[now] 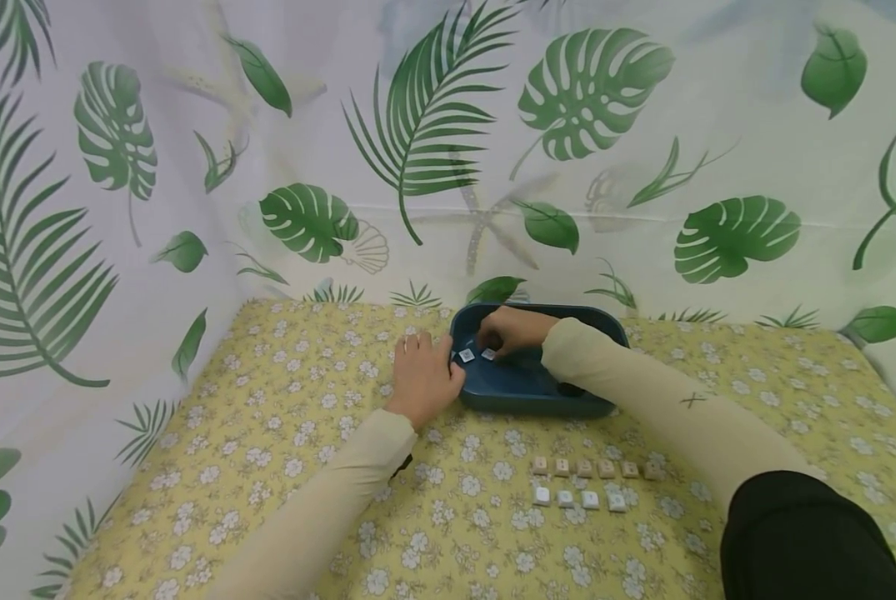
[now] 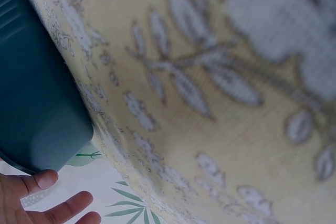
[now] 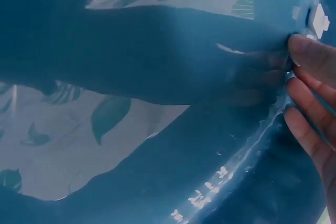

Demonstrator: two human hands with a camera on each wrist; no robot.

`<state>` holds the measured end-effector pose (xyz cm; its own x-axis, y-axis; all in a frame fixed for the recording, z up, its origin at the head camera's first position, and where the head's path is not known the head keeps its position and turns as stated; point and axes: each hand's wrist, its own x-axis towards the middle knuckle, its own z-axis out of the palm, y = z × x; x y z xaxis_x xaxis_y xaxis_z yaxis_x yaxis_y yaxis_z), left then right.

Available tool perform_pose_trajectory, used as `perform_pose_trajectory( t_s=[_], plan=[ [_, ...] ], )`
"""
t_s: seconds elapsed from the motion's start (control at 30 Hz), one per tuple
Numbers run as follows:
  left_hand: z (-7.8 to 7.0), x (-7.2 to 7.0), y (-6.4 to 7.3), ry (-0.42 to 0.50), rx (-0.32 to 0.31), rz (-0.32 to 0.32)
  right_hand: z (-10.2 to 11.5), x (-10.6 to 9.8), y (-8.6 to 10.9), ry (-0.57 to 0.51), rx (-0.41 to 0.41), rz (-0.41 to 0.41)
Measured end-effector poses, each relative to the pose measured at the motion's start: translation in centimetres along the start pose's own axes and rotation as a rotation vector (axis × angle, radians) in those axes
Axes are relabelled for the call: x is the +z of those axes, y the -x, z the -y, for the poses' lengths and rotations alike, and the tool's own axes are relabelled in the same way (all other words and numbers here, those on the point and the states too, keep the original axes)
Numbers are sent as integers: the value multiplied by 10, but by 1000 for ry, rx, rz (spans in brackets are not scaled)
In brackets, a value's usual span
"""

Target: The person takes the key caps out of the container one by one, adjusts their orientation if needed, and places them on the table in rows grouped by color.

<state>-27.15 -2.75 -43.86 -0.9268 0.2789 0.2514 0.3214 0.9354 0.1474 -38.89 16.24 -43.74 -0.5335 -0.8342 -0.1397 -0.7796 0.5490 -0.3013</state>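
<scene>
A dark blue basin (image 1: 538,406) stands near the back of the table. My right hand (image 1: 518,327) reaches down inside it, fingers curled near the bottom at the left end. Two small white keycaps (image 1: 466,356) lie in that end, one right beside the right fingertips. In the right wrist view a white keycap (image 3: 318,20) shows just beyond the thumb (image 3: 312,53); whether the fingers pinch anything is hidden. My left hand (image 1: 422,379) lies at the basin's left side with its fingers extended. In the left wrist view its thumb (image 2: 39,181) touches the basin's edge.
In front of the basin are a row of several tan keycaps (image 1: 585,468) and a row of several white keycaps (image 1: 590,500). The basin's glossy inside mirrors the arm. A yellow flowered cloth (image 1: 282,467) covers the table; a leaf-print cloth (image 1: 448,267) hangs behind.
</scene>
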Motion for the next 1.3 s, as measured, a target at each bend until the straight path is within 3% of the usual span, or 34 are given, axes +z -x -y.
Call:
perform_pose_trajectory(
  t_s=[0.2,0.47,0.83,1.03,1.3],
  plan=[
    [-2,1,3,-6,2,0,-2,2,4,6,-4,8],
    [-3,1,4,-25,-1,-2,13,-27,22,-40,42,-19],
    [-2,1,-1,-23,-16,-1,55,-61,70,-5,28,-95],
    [-4,-1,-3,-27,-18,4,75,-50,99,-46,47,-193],
    [-3,2,-2,-59,-13,-2,98,-21,130,-220,69,-308]
  ],
)
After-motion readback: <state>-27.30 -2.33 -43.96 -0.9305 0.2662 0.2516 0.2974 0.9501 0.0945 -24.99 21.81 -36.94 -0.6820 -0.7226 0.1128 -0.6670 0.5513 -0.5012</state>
